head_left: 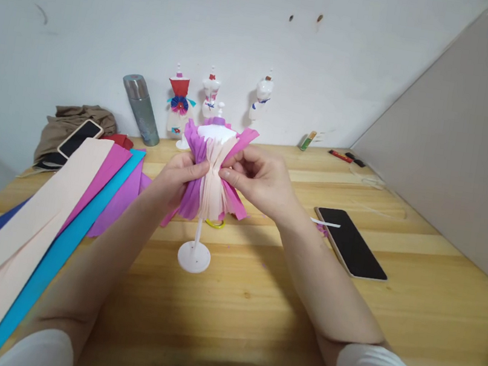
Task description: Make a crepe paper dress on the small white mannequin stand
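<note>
A small white mannequin point(215, 133) on a stand with a round base point(194, 257) stands upright in front of me. Pleated crepe paper in purple, pale pink point(212, 193) and magenta wraps its torso, pinched in at the waist and flared above and below. My left hand point(180, 174) is closed on the purple paper at the left side, thumb at the waist. On the right side, my right hand point(256, 177) pinches the paper at the waist, thumb and fingertips close together. The fingers behind the paper are hidden.
Long crepe paper strips point(29, 236) lie at the left. Behind stand a bottle point(141, 109) and several small mannequins point(178, 92). A phone point(356, 246) lies at the right, another phone point(80, 139) on brown cloth at the left. A glue stick point(308, 140) is near the wall.
</note>
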A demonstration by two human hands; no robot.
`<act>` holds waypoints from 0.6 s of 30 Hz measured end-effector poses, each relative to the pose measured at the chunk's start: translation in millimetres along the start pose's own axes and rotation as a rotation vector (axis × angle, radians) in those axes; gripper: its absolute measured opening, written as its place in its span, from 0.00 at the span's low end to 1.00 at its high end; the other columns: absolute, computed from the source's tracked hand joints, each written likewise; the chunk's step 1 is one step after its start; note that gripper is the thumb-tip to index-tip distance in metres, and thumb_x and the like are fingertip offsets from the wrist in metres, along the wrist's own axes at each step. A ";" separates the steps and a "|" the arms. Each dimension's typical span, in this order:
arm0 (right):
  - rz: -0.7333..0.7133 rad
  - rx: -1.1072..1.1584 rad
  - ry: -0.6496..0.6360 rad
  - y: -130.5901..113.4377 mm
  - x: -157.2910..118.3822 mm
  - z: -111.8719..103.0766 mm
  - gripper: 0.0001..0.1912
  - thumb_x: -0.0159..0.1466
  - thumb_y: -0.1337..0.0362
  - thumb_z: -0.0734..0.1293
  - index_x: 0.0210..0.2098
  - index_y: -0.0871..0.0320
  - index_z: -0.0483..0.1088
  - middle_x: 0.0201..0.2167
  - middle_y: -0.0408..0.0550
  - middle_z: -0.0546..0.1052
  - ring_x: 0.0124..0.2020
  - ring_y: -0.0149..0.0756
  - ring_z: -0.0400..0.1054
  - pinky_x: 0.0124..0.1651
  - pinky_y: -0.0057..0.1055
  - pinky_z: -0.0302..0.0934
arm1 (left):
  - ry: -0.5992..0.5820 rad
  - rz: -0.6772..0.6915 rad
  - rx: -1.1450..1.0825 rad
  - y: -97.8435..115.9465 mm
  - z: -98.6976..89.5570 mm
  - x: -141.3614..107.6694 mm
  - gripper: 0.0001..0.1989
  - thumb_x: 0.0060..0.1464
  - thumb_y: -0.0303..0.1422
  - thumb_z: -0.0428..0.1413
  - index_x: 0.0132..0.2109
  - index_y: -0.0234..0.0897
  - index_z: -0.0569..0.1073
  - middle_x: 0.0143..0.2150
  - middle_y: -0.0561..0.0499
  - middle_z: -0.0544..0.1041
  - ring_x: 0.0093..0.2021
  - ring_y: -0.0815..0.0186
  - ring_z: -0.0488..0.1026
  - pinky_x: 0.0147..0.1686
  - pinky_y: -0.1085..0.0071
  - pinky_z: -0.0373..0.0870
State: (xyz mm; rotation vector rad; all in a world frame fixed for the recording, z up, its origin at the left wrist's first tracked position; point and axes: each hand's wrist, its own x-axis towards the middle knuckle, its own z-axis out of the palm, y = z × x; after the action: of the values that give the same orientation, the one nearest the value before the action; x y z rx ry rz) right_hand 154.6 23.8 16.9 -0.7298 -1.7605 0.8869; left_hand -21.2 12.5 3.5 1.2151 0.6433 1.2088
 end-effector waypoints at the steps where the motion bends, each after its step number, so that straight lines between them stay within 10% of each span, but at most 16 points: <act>1: 0.000 -0.001 -0.002 0.9 0.2 -0.4 0.06 0.56 0.64 0.70 0.27 0.57 0.68 0.18 0.35 0.62 0.21 0.27 0.55 0.26 0.28 0.47 | -0.002 -0.009 0.001 0.4 -0.1 0.2 0.23 0.44 0.44 0.71 0.43 0.34 0.80 0.41 0.42 0.85 0.51 0.44 0.81 0.48 0.54 0.81; 18: -0.134 -0.244 -0.041 0.1 -1.8 -2.3 0.09 0.64 0.66 0.61 0.27 0.56 0.62 0.24 0.41 0.66 0.28 0.31 0.59 0.33 0.31 0.53 | -0.023 -0.073 -0.067 -7.5 -2.2 3.6 0.23 0.45 0.44 0.70 0.43 0.31 0.79 0.39 0.40 0.84 0.49 0.44 0.81 0.48 0.54 0.79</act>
State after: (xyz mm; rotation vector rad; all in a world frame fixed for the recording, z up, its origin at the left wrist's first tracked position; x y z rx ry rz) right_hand 157.4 22.9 16.4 -0.7440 -1.9520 0.6075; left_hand -19.4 17.4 -3.4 1.1387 0.6194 1.1454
